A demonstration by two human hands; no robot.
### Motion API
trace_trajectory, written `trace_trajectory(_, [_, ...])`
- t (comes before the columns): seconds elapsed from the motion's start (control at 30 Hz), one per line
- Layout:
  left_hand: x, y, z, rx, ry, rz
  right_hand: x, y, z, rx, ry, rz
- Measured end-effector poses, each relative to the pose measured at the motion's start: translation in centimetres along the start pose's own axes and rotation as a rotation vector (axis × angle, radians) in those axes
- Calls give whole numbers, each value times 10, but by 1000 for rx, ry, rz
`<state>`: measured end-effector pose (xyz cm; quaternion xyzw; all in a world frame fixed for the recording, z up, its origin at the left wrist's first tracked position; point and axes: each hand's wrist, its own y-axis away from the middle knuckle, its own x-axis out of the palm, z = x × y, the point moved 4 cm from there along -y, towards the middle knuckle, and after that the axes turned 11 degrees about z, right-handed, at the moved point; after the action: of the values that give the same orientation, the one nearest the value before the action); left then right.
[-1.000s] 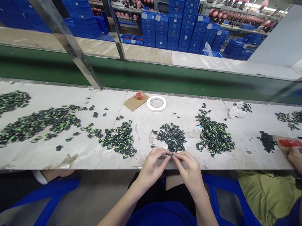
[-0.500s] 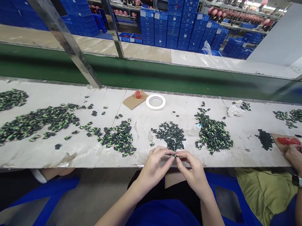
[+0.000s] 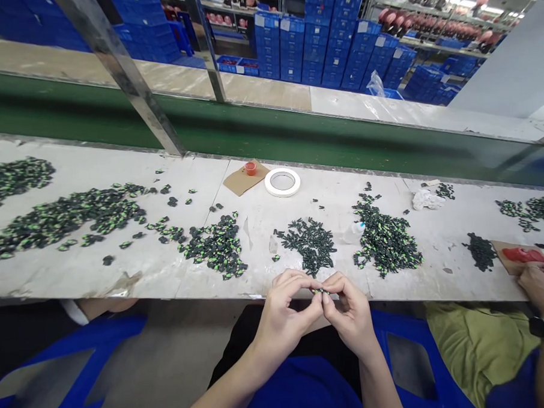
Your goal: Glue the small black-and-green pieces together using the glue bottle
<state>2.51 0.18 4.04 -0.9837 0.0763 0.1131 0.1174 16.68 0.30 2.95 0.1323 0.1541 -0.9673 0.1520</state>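
My left hand [image 3: 286, 314] and my right hand [image 3: 350, 313] meet at the near edge of the white worktable [image 3: 135, 270]. Both pinch one small dark piece with a green mark [image 3: 320, 291] between their fingertips. Just beyond them lies a pile of dark pieces [image 3: 308, 246]. A pile of dark and green pieces [image 3: 386, 238] lies to its right, and another such pile [image 3: 216, 245] to its left.
A roll of white tape [image 3: 282, 182] and a cardboard scrap with a small red cap [image 3: 250, 168] lie farther back. More green and dark pieces [image 3: 60, 216] spread to the left. At the right, another person's hand [image 3: 541, 288] works beside red paint on cardboard [image 3: 522, 255]. A green conveyor belt [image 3: 296, 137] runs behind.
Both hands have drawn slightly toward me, off the table edge, still pinching the small piece. The fingers have curled in tighter.
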Motion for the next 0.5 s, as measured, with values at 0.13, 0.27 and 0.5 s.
trace_trajectory(0.13, [2,1,12,-50,1,42,-2,-2,-4,54,59,52])
trace_trajectory(0.27, [10,3,25,-85,-2,46,-4,-1,-9,136,98,103])
trace_trajectory(0.5, [-15,0,45,33,-269,-83,-62,6,-30,215,305,-192])
